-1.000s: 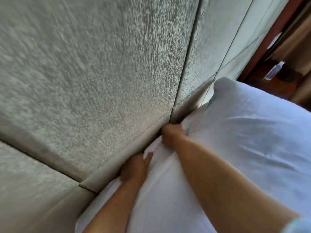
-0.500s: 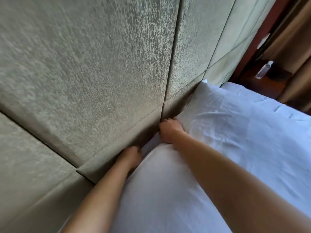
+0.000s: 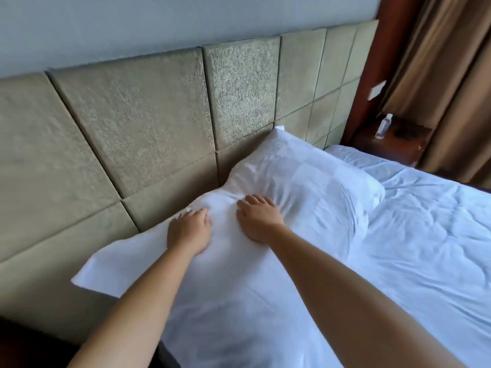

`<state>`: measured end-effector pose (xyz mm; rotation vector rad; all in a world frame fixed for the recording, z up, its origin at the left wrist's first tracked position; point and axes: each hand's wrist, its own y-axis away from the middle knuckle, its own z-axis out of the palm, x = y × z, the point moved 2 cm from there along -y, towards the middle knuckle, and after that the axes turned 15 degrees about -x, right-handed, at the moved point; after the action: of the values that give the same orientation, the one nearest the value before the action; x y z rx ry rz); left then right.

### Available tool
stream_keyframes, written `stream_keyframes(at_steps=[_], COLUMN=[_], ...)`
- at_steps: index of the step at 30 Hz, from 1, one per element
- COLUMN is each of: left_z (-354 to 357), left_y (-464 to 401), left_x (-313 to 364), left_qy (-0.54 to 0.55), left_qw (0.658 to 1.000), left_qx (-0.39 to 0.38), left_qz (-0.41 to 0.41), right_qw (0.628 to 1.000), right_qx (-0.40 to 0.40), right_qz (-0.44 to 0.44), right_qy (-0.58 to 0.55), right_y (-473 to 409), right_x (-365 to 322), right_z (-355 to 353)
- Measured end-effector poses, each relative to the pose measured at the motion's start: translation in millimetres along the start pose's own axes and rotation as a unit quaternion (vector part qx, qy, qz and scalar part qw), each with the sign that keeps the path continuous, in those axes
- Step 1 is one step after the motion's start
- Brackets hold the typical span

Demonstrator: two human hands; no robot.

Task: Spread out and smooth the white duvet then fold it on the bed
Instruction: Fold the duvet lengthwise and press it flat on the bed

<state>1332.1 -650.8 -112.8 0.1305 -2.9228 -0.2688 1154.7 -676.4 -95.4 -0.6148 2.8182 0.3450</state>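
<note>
A white pillow (image 3: 300, 181) lies at the head of the bed against the padded headboard. My left hand (image 3: 188, 231) rests flat, palm down, on its near left part. My right hand (image 3: 257, 219) presses flat beside it, fingers spread, denting the fabric. Neither hand grips anything. The white duvet (image 3: 425, 235) lies rumpled and creased over the bed to the right of the pillow. A flat white fabric corner (image 3: 106, 272) sticks out at the left, over the bed's edge.
The olive padded headboard (image 3: 148, 123) runs along the back. A dark wooden nightstand (image 3: 393, 144) with a clear plastic bottle (image 3: 384, 126) stands at the far right, beside brown curtains (image 3: 451, 75). A white wall switch (image 3: 376, 89) sits on the red-brown post.
Both hands have come out of the gap between pillow and headboard and now lie flat on top of the pillow. The view has pulled back from the headboard.
</note>
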Motion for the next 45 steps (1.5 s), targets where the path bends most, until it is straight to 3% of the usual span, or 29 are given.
stream_keyframes(at_steps=[4,7,9,10,12,14,15,16,17,19,21,23,26,27,30,32,34,39,42,45], left_z=[23.8,50.6,63.6,69.2,85.3,102.1,108.8,111.3,111.4,100.6,76.8,51.2,64.5,79.6,146.0,158.0,119.5,54.2,40.5,71.4], left_y=[84.2,135.2,168.9,184.4,207.9,223.8,228.9,235.1,238.1,238.8,230.6,226.5,229.6,236.7,236.3,239.7,265.3,272.7,276.9,294.2], left_x=[31.9,39.2,41.4,42.0,40.3,42.9,46.1,51.5,54.0,57.3,53.8,45.0,34.5,34.7,15.4,11.7,33.2,26.4,7.2,-11.5], left_qy=[-0.050,-0.027,0.066,0.139,0.321,0.534,0.618,0.664,0.675,0.666,0.672,0.689,0.692,0.701,0.705,0.701,0.703,0.657,0.683,0.671], left_qw=[0.998,0.999,0.996,0.985,0.923,0.799,0.734,0.695,0.691,0.718,0.729,0.718,0.705,0.690,0.661,0.656,0.658,0.728,0.714,0.718], left_qx=[0.027,0.012,0.020,0.030,0.021,-0.030,-0.063,-0.091,-0.106,-0.087,-0.022,0.045,0.040,0.010,-0.104,-0.122,-0.104,0.033,0.063,0.021], left_qz=[0.004,-0.018,-0.060,-0.098,-0.210,-0.277,-0.275,-0.260,-0.237,-0.184,-0.125,-0.088,-0.147,-0.181,-0.235,-0.253,-0.249,-0.195,-0.144,-0.184], right_qw=[0.998,0.983,0.942,0.899,0.757,0.612,0.577,0.564,0.567,0.579,0.595,0.627,0.676,0.670,0.592,0.565,0.554,0.599,0.606,0.597], right_qx=[0.042,0.086,0.083,0.074,0.045,0.029,0.026,0.013,-0.013,-0.045,-0.038,-0.035,-0.066,-0.091,-0.115,-0.102,-0.070,-0.033,-0.042,-0.099], right_qz=[0.002,0.089,0.191,0.236,0.290,0.282,0.263,0.247,0.235,0.208,0.142,0.085,0.105,0.130,0.181,0.232,0.271,0.206,0.202,0.246], right_qy=[-0.055,-0.137,-0.264,-0.361,-0.584,-0.738,-0.773,-0.788,-0.790,-0.787,-0.790,-0.774,-0.727,-0.725,-0.777,-0.785,-0.784,-0.773,-0.768,-0.757], right_y=[97.6,151.4,178.9,190.6,209.3,219.9,221.5,220.4,216.6,204.9,194.1,192.6,202.4,205.8,215.1,223.1,224.3,220.8,222.7,239.0], right_x=[3.5,6.2,3.4,-0.3,-10.5,-21.1,-26.0,-31.0,-36.3,-44.9,-53.9,-62.5,-68.8,-67.8,-68.7,-69.8,-68.9,-94.7,-121.5,-130.5], right_z=[33.0,67.3,89.7,98.9,114.6,126.1,129.5,130.7,130.7,121.2,92.0,69.0,90.1,110.4,154.6,156.8,154.6,117.4,104.4,131.5])
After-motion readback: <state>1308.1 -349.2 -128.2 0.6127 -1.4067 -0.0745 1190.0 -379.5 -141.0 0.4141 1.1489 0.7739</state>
